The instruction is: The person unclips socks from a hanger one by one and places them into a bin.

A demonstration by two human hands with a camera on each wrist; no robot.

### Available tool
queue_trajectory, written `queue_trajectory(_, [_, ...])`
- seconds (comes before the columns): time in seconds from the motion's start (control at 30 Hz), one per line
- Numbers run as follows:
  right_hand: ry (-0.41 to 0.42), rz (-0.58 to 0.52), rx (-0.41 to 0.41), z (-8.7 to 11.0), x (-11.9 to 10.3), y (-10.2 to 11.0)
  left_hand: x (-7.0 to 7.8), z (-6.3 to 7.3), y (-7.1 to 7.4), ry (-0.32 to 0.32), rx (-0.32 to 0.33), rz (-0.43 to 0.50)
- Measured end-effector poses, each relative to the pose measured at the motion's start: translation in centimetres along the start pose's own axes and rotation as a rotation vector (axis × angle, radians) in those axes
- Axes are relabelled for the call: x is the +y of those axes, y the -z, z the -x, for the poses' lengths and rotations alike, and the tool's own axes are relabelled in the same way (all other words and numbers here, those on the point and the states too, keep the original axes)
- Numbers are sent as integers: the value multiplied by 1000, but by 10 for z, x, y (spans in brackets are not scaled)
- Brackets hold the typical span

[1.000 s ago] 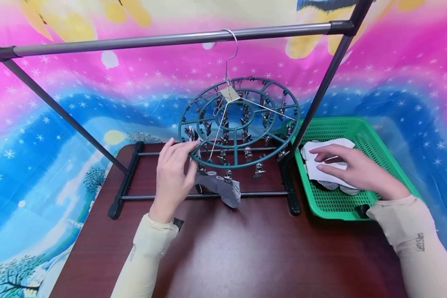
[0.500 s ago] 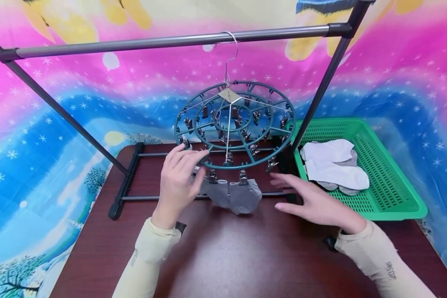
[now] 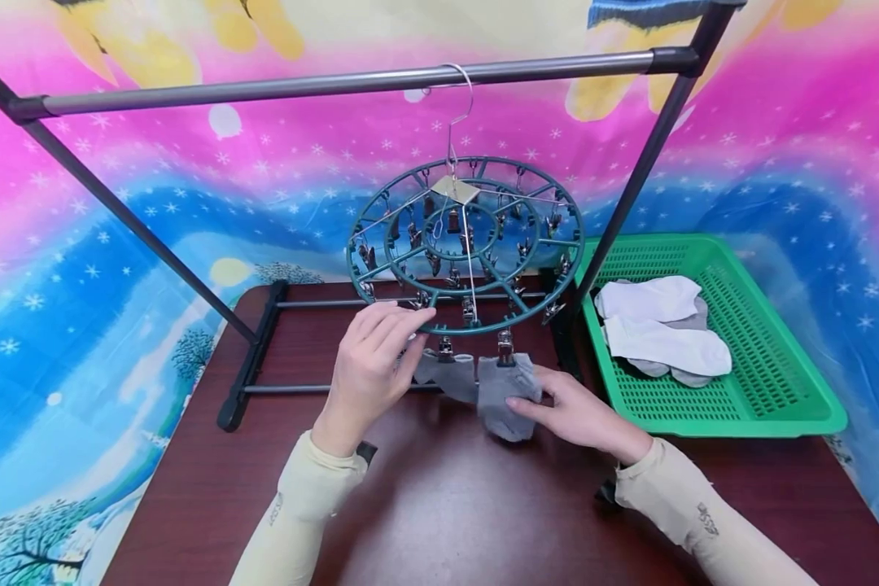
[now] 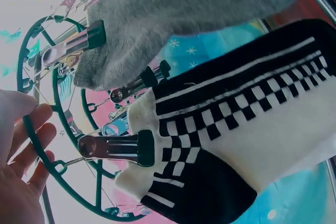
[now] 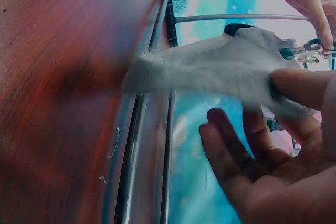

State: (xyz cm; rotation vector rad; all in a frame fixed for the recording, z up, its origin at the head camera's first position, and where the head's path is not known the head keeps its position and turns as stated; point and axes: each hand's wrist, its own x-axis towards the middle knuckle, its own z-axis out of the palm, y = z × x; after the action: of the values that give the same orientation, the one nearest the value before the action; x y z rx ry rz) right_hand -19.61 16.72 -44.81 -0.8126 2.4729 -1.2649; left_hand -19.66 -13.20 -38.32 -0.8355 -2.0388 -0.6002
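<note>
My left hand [image 3: 372,370] grips the near-left rim of a round green clip hanger [image 3: 476,327], thumb and fingers about the ring. Two grey socks hang by metal clips from its front edge. Thumb in front and fingers behind, my right hand [image 3: 584,411] pinches the nearer grey sock [image 3: 504,399] at its right side. The other grey sock [image 3: 450,378] hangs to the left, partly behind my left hand. Up close in the left wrist view, a white sock with a black checkered band [image 4: 252,124] also hangs from a clip [image 4: 115,148].
A green basket [image 3: 813,407] at the right holds several white [image 3: 666,346] and grey socks. The hanger hooks over the top bar [image 3: 264,88] of a dark metal rack, whose feet [image 3: 245,382] stand on the brown table [image 3: 439,521]. A patterned cloth hangs behind.
My right hand has come left from over the basket to the grey sock and taken hold of it. The hanger has turned, bringing the grey socks rightward, with my left hand still at its rim.
</note>
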Motion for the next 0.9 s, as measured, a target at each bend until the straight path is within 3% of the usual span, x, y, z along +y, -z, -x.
queue_trajectory(0.27, [-52, -115, 38, 16, 1, 18, -1, 3, -4, 23, 34, 2])
queue_trajectory(0.53, [-64, -121, 75, 30, 5, 35, 2, 6, -14, 3, 119, -49])
queue_trajectory(0.6, [-55, -86, 85, 32, 6, 38, 5, 6, -17, -40, 166, -67])
queue_trajectory(0.73, [-26, -1, 103, 34, 8, 44, 16, 8, -28, -213, 246, -79])
queue_trajectory(0.83, [-10, 26, 113, 34, 9, 47, 28, 12, -40, -284, 179, -27])
queue_trajectory(0.9, [-10, 39, 117, 34, 9, 49, 37, 16, -48, -231, 73, 34])
